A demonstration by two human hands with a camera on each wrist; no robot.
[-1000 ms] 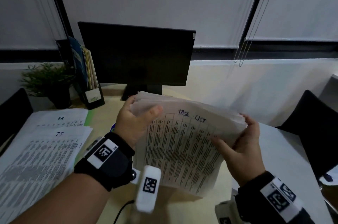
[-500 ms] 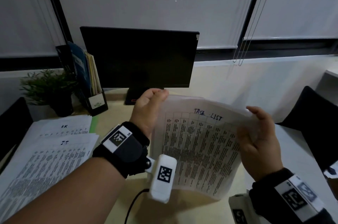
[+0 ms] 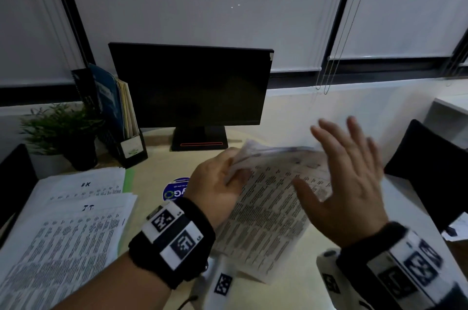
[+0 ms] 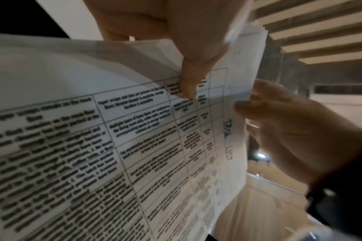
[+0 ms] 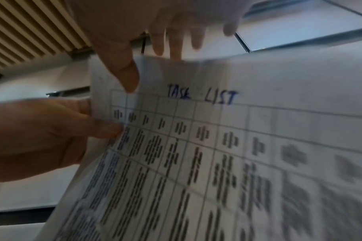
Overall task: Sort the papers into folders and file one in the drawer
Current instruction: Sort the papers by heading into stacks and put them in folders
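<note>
While left hand (image 3: pixel 215 190) pinches papers (image 3: pixel 266 221), right hand (image 3: pixel 349 183) spread (blurred)

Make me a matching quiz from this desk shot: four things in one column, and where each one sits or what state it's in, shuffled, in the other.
1. left hand
2. right hand
3. monitor
4. potted plant

a. screen dark, at the back of the desk
b. fingers spread, holding nothing
c. far left, beside the file holder
d. pinching the Task List papers

Pairs: 1-d, 2-b, 3-a, 4-c
</note>
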